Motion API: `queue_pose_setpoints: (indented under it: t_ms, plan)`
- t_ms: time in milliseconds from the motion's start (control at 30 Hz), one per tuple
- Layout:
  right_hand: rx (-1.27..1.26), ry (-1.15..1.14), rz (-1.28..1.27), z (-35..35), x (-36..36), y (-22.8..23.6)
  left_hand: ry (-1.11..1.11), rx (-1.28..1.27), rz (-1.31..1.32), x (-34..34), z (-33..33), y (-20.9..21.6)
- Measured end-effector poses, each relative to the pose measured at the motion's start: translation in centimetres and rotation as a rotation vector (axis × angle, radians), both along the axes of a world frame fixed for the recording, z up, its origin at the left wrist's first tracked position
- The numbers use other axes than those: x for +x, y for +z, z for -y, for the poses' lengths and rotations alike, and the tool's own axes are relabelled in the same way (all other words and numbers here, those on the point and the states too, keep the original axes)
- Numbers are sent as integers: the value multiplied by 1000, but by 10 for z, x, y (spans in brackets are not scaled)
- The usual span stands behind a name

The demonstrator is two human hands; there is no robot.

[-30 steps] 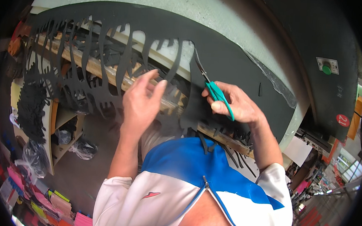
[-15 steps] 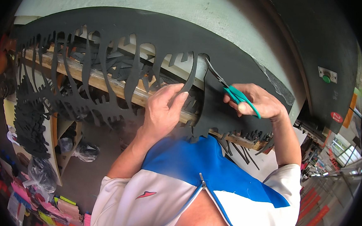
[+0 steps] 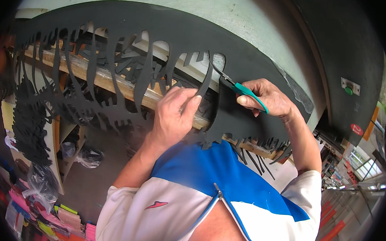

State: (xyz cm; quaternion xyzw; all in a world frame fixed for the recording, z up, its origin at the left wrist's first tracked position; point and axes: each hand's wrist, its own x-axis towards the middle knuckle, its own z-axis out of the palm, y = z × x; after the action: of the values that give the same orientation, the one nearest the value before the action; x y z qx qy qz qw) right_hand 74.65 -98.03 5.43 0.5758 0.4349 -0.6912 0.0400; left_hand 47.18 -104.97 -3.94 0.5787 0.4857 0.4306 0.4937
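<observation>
A long black sheet (image 3: 185, 29) full of cut-out openings spreads across in front of me, with narrow strips running from its upper band toward me. My left hand (image 3: 175, 113) pinches the lower part of one curved black strip (image 3: 210, 75) between thumb and fingers. My right hand (image 3: 268, 98) grips scissors (image 3: 252, 96) with green handles and metal blades. Their tips reach the top of that same strip, where it joins the sheet. Whether the blades are around the strip or just beside it, I cannot tell.
Below the sheet runs a wooden beam (image 3: 102, 86), and loose dark offcuts (image 3: 130, 63) lie behind it. A pale green surface (image 3: 234, 21) backs the sheet. At right stands a dark panel with a green button (image 3: 348, 90). Plastic bags (image 3: 43, 184) and coloured pieces lie at lower left.
My right hand has moved left and slightly up, bringing the scissor tips from the sheet right of the opening to the top of the strip. The left hand keeps its pinch.
</observation>
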Motion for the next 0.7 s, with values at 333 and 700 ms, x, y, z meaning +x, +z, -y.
queue_pose_setpoints:
  t_ms: [333,700]
  plan:
    - [12,293,-108,-21,-32,13,239,-296,516,-19,24,9]
    - [30,199,-47,-35,-77,-9,128,-232,356,-27,20,6]
